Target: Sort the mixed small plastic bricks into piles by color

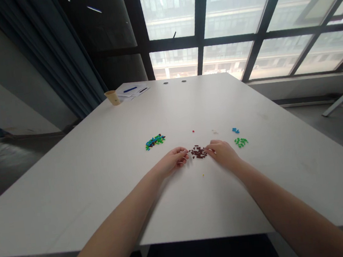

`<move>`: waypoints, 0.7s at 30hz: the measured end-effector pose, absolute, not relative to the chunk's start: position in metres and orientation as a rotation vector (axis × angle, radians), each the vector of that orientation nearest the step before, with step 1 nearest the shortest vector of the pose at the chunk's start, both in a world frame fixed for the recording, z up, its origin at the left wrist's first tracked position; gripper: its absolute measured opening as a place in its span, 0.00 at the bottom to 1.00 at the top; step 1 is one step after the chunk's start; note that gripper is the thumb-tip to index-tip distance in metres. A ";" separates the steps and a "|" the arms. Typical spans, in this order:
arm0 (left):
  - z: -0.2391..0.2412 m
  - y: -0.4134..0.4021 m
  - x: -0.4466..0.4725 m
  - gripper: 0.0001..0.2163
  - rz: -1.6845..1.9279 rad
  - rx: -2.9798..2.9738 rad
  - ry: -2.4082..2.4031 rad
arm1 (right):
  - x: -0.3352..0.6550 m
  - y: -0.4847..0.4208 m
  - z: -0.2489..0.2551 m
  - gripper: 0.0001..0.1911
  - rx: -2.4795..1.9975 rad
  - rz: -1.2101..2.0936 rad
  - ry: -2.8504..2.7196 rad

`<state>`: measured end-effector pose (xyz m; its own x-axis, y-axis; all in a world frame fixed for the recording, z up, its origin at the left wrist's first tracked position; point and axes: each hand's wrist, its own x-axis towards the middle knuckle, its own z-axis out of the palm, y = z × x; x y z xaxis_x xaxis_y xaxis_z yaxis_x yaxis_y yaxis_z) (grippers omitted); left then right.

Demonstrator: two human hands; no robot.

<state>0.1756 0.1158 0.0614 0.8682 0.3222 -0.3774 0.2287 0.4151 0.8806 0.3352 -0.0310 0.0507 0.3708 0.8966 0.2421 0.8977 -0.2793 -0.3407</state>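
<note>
A loose pile of small dark brown building bricks [198, 152] lies on the white table between my two hands. My left hand [177, 157] is at the pile's left side, thumb and forefinger pinched together, with a tiny brown brick at the fingertips. On the other side, my right hand [222, 151] has its fingers drawn together and its fingertips at the pile's right edge. What those fingertips hold, if anything, is too small to make out. Toward me from the pile lies a single yellow brick [203, 175], and beyond the pile is a single red one [193, 131].
Left of my hands is a mixed heap of coloured bricks [155, 141]. To the right lie green bricks [241, 142], blue bricks [235, 130] and a few white pieces [215, 131]. A paper cup [112, 98] and papers [132, 91] with pens occupy the far left corner.
</note>
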 end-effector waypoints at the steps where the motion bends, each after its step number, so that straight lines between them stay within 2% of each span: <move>1: 0.061 0.116 0.176 0.10 0.073 1.164 0.545 | 0.336 -0.031 0.052 0.12 -2.177 -0.027 -1.544; 6: 0.065 0.137 0.173 0.09 0.229 1.302 0.628 | 0.344 -0.037 0.060 0.18 -2.009 -0.158 -1.365; 12: 0.067 0.205 0.146 0.11 1.079 1.854 1.153 | 0.353 -0.044 0.063 0.21 -1.955 -0.241 -1.242; 14: 0.063 0.215 0.139 0.11 1.005 2.135 1.272 | 0.355 -0.045 0.062 0.20 -1.966 -0.226 -1.246; 18: 0.055 0.210 0.141 0.11 0.571 2.498 1.378 | 0.354 -0.044 0.061 0.20 -1.989 -0.173 -1.283; 21: 0.051 0.202 0.147 0.10 0.488 2.598 1.379 | 0.352 -0.044 0.064 0.19 -1.987 -0.147 -1.311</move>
